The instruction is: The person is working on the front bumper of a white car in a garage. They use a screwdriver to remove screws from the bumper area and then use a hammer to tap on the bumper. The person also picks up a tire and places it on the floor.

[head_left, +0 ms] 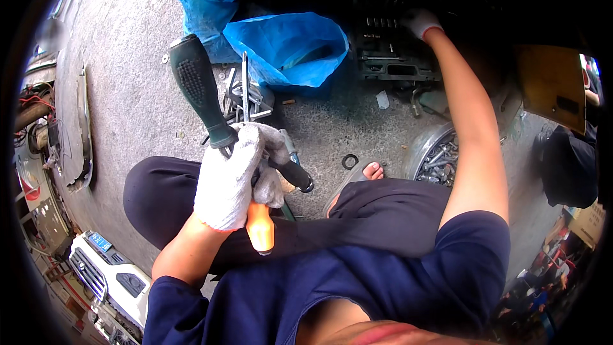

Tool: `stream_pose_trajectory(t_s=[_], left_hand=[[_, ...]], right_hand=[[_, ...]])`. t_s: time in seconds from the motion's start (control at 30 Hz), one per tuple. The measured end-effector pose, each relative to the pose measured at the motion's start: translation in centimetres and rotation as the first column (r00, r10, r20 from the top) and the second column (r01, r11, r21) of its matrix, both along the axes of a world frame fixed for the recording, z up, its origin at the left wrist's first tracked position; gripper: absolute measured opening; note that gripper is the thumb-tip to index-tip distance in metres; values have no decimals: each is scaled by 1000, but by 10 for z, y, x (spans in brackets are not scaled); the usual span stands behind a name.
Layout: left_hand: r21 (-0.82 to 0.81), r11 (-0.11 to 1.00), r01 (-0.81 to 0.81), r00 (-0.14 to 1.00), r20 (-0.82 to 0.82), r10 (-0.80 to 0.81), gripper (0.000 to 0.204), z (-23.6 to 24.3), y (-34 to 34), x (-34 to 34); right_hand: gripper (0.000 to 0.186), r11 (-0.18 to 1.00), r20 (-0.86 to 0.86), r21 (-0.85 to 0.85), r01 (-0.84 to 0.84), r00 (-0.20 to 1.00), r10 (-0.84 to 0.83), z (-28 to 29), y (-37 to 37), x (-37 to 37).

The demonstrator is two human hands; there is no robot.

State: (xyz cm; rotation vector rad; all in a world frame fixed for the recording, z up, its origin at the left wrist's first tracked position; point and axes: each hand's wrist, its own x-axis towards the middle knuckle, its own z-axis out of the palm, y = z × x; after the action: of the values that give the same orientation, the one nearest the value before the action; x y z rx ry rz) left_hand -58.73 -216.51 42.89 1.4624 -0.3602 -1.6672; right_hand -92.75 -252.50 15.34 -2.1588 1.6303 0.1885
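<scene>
My left hand (233, 179), in a whitish work glove, is closed around several hand tools. Among them, a large screwdriver with a dark green, dimpled handle (195, 83) points up and left. Below the fist hangs an orange screwdriver handle (260, 227), and a bright metal shaft (245, 86) rises above it. A black handle (294, 174) sticks out to the right. At the far right, my gloved right hand (421, 22) reaches over a dark tool case (396, 70) with rows of metal sockets (382, 22). Shadow hides its fingers and anything in them.
Blue plastic bags (294, 48) lie beyond my left hand, beside a pile of hex keys (258, 102). A clear tub (421, 140) of bolts sits near my right forearm. A black ring (349, 161) lies by my foot. Car parts (108, 275) stand at the left.
</scene>
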Motion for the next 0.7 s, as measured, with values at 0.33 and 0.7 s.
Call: stream_pose_trajectory(t_s=[0.33, 0.7], left_hand=[[8, 1000, 20, 1000, 7, -20, 39, 0, 0, 1], [12, 999, -38, 997, 72, 37, 37, 0, 3, -7]], right_hand=[[36, 998, -215, -62, -28, 977, 14, 1, 7, 19], [29, 988, -217, 124, -92, 969, 118, 19, -10, 6]])
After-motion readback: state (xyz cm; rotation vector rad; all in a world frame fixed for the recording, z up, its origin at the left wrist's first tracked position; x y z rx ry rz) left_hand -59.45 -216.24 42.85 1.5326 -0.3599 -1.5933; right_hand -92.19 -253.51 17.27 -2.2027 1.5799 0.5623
